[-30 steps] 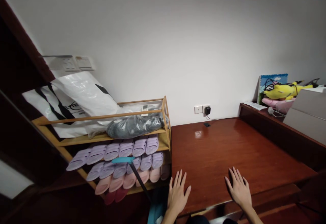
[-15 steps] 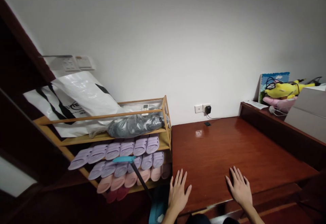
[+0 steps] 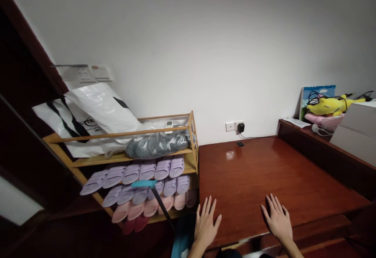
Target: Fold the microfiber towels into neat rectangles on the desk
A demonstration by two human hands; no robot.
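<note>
My left hand (image 3: 206,222) lies palm down with its fingers spread at the front left corner of the reddish-brown wooden desk (image 3: 249,175). Further right, my right hand (image 3: 277,217) rests flat near the desk's front edge, fingers stretched out. Neither hand holds anything. Beyond them a black plug adapter (image 3: 241,127) sits in the wall socket, its thin cable running right along the back of the desk. A small black square fitting (image 3: 240,144) is set in the desktop below it.
Left of the desk stands a wooden shoe rack (image 3: 194,160) with rows of lilac slippers (image 3: 147,170) and pink ones. A white bag (image 3: 100,109) lies on top. A blue-handled pole (image 3: 163,203) leans in front. To the right, a raised ledge holds a yellow plush toy (image 3: 326,105) and grey boxes (image 3: 357,129).
The view has shifted very slightly, so everything appears a little further right and lower. Both hands stay flat on the desk.
</note>
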